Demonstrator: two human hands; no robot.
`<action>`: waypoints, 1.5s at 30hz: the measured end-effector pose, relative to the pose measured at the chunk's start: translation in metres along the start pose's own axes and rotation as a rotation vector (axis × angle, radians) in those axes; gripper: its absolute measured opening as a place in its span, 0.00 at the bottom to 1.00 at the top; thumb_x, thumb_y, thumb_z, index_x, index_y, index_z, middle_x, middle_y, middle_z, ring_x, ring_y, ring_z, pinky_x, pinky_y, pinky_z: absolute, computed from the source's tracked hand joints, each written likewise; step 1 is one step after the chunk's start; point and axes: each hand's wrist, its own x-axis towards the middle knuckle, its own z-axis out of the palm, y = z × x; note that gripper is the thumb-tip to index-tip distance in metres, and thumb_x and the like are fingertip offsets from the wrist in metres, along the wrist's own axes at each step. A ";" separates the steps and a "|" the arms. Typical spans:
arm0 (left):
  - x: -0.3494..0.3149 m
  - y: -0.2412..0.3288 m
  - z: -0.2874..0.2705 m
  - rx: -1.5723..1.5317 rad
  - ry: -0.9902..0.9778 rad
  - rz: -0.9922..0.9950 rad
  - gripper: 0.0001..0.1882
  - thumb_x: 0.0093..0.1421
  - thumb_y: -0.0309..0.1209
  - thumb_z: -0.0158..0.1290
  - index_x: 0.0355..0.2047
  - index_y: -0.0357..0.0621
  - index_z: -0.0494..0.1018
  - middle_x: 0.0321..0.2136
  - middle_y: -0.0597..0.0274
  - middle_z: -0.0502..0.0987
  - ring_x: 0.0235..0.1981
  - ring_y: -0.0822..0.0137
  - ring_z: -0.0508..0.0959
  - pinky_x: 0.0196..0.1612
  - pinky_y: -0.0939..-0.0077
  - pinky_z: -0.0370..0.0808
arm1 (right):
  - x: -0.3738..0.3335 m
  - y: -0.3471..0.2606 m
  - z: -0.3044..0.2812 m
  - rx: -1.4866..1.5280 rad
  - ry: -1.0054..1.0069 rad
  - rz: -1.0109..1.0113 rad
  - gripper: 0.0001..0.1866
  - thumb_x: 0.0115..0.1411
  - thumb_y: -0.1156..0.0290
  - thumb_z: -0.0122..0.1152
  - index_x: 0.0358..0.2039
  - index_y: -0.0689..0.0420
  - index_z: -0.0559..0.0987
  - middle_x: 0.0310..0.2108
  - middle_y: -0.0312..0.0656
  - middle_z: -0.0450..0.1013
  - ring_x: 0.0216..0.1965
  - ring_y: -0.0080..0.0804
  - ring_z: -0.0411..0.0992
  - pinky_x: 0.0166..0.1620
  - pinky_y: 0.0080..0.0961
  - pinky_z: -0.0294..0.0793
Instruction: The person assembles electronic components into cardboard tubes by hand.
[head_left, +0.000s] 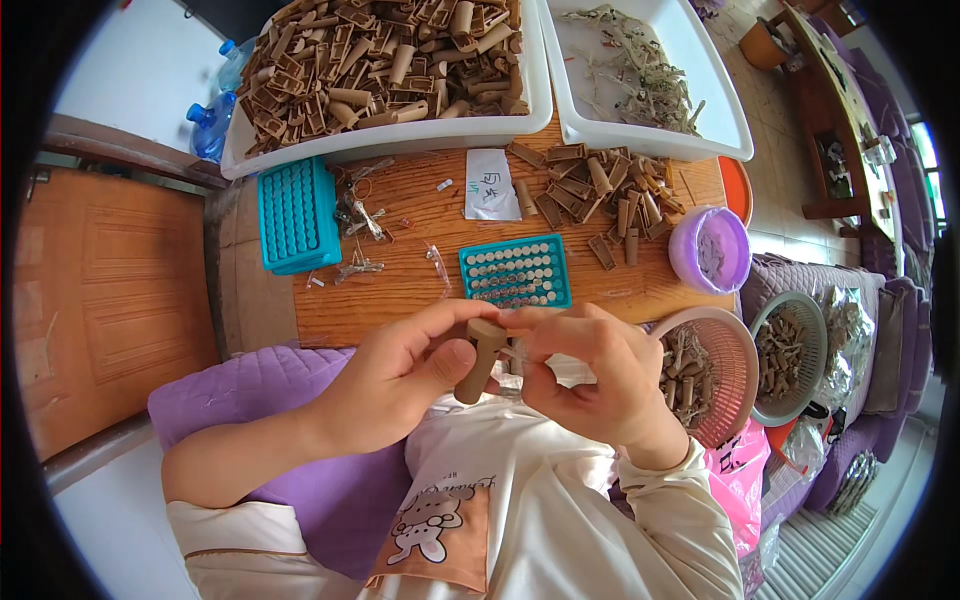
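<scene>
My left hand grips a brown plastic casing, a short rounded tube with a flat disc-like end, held tilted in front of my chest. The fingers of my right hand are pinched together right beside the casing. A thin pale strand shows near those fingertips, too small and partly hidden to name. Just beyond both hands lies a teal tray filled with rows of small round silvery pieces. More brown casings are heaped on the wooden table farther off.
At the back stand a white bin full of brown casings and another white bin with tangled wiry parts. Stacked teal trays sit at left among loose wires. To the right are a purple tub, a pink basket and a grey basket.
</scene>
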 end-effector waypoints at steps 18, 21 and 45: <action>0.004 -0.012 -0.009 0.102 0.059 -0.022 0.19 0.61 0.36 0.38 0.48 0.35 0.59 0.32 0.64 0.69 0.28 0.76 0.69 0.34 0.81 0.68 | 0.001 0.009 0.009 -0.144 -0.229 0.030 0.11 0.42 0.81 0.55 0.28 0.61 0.68 0.21 0.39 0.65 0.18 0.31 0.68 0.19 0.23 0.69; 0.005 -0.010 -0.008 0.121 0.036 -0.053 0.19 0.61 0.36 0.38 0.48 0.35 0.59 0.32 0.64 0.69 0.28 0.75 0.69 0.35 0.80 0.68 | 0.001 0.012 0.006 -0.118 -0.279 0.023 0.09 0.42 0.81 0.55 0.28 0.61 0.68 0.20 0.38 0.64 0.17 0.31 0.68 0.18 0.22 0.69; 0.001 -0.002 -0.005 -0.119 -0.032 -0.037 0.24 0.59 0.41 0.41 0.50 0.36 0.57 0.36 0.62 0.70 0.33 0.73 0.71 0.38 0.79 0.68 | -0.003 0.001 0.002 -0.135 -0.081 -0.115 0.12 0.37 0.77 0.62 0.23 0.61 0.69 0.27 0.44 0.71 0.22 0.26 0.71 0.17 0.15 0.67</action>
